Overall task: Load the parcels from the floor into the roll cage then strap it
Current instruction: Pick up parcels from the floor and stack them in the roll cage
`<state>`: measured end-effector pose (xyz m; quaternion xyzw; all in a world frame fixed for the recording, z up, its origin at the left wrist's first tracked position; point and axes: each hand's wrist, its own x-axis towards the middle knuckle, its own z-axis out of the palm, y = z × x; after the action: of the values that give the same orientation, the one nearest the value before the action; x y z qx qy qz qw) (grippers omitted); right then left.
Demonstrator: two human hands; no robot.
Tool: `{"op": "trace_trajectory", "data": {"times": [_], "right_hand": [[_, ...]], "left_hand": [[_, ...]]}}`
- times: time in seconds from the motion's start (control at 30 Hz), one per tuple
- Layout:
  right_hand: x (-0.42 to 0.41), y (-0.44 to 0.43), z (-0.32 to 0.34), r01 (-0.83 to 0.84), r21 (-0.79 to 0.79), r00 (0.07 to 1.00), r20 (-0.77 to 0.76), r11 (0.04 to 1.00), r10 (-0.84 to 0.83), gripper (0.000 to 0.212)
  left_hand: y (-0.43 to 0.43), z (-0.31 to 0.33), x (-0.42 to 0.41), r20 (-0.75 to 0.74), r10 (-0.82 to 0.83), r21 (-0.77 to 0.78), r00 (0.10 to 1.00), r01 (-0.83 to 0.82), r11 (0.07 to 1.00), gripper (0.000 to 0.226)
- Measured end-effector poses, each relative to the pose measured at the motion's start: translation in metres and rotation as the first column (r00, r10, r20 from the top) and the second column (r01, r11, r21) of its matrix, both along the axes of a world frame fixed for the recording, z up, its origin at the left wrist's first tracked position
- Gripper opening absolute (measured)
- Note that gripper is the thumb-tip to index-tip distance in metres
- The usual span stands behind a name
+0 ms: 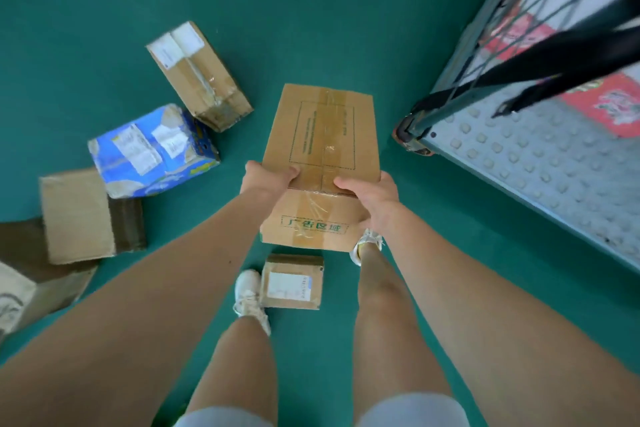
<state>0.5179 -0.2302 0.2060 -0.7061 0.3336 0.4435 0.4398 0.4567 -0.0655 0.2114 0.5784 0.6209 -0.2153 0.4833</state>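
Parcel (pixel 322 135) clasped at near edge

Left grip (pixel 270 177) and right grip (pixel 370 191) are curled over its near corners. Taped, rectangular brown cardboard is held off the smooth green floor (pixel 311 10), near the stud-textured roll cage (pixel 519 156).

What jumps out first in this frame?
The left hand and right hand grip a taped brown box at centre. Left of it, a crumpled blue parcel lies on the green floor. The roll cage, with a black strap, stands at right.
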Motion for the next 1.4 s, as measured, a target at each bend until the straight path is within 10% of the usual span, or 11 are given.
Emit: {"op": "trace_trajectory", "data": {"times": [0.3, 0.77, 0.93, 1.4], "right_hand": [[-0.081, -0.034, 0.171, 0.229, 0.046, 0.961, 0.15, 0.972, -0.233, 0.07], [-0.177, -0.174, 0.363, 0.496, 0.117, 0.832, 0.22, 0.86, -0.51, 0.078], [-0.174, -0.26, 0.395, 0.563, 0.157, 0.772, 0.25, 0.811, -0.584, 0.048], [-0.099, -0.516, 0.436, 0.577, 0.141, 0.645, 0.524, 0.804, -0.556, 0.057]], "left_hand": [[-0.02, 0.174, -0.036, 0.17, -0.267, -0.055, 0.949, 0.28, 0.958, 0.066], [-0.157, 0.363, -0.06, 0.204, -0.763, -0.026, 0.614, 0.782, 0.622, 0.069], [-0.247, 0.391, -0.044, 0.258, -0.821, 0.035, 0.51, 0.844, 0.535, 0.074], [-0.506, 0.432, 0.025, 0.472, -0.725, 0.089, 0.501, 0.791, 0.605, 0.061]]}}
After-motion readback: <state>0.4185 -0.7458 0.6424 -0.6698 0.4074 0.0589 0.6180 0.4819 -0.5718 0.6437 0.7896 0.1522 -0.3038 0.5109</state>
